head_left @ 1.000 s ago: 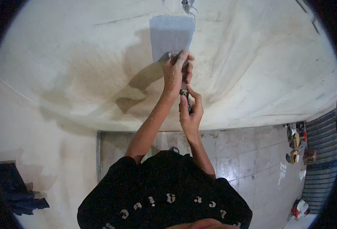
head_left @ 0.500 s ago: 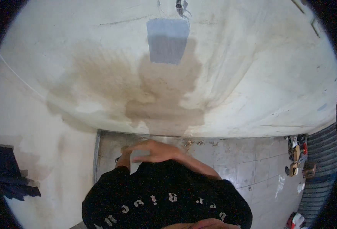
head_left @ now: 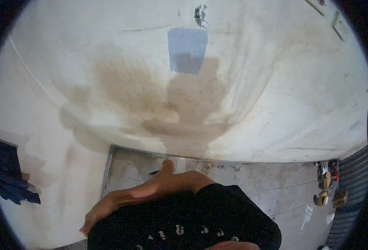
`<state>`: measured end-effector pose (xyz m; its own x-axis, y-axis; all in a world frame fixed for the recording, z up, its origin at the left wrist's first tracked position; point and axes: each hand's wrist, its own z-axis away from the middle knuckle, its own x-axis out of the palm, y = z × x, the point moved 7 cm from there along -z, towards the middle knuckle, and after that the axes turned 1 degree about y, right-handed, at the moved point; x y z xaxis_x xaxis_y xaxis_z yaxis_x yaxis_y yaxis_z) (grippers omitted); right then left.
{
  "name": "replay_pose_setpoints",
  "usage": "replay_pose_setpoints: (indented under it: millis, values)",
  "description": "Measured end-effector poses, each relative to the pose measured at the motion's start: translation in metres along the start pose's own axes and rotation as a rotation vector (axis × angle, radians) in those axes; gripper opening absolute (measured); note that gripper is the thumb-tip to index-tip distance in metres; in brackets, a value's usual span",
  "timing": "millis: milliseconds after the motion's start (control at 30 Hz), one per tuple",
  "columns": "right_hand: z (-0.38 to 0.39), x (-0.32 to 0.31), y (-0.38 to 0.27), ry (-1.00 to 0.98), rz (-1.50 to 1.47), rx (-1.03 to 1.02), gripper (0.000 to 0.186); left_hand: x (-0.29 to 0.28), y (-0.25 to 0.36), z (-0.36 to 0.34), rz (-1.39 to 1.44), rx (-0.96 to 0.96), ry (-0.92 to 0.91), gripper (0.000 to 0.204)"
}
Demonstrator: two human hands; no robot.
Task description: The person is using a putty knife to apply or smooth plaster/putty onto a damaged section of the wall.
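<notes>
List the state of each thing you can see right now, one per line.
Wall: whitish, streaked, with a large brown damp-looking stain in the middle.
Grey patch: flat rectangle on the wall, its lower part in shadow.
Wall hole: open, wires poking out.
Floor: tiled, dusty, specks along the wall's foot.
Left hand: lowered at the body's left, blurred, grip unclear.
Right hand: low near the chest, blurred, something dark beside it.

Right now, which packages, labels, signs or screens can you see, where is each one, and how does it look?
No screens or signs show.
Pale rectangular plates: on the wall, upper right corner; whether labels or fittings, I cannot tell.
Small colourful items: on the tiled floor at the right edge, red, yellow and white; possibly packages, too small to tell.
Grey rectangular patch: on the wall, top centre.
</notes>
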<state>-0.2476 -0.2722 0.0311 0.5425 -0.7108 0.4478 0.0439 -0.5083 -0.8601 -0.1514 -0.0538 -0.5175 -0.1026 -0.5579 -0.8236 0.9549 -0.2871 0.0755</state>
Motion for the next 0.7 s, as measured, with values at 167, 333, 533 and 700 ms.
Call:
replay_pose_setpoints:
  millis: [167,333,533,700]
  values:
    - [0.008,-0.021,0.000,0.070,0.335,-0.262,0.046,-0.002,0.027,0.002,0.049,0.064,0.091,0.033]
    - [-0.019,0.000,-0.008,0.176,0.290,-0.394,0.048,0.009,0.039,0.028,0.084,0.123,0.150,0.033]
    - [-0.083,-0.021,0.046,0.145,0.363,-0.166,0.058,0.045,0.039,0.079,0.105,0.182,0.203,0.034]
    - [-0.086,-0.001,0.035,0.144,0.263,-0.454,0.062,0.091,0.028,0.127,0.136,0.272,0.366,0.028]
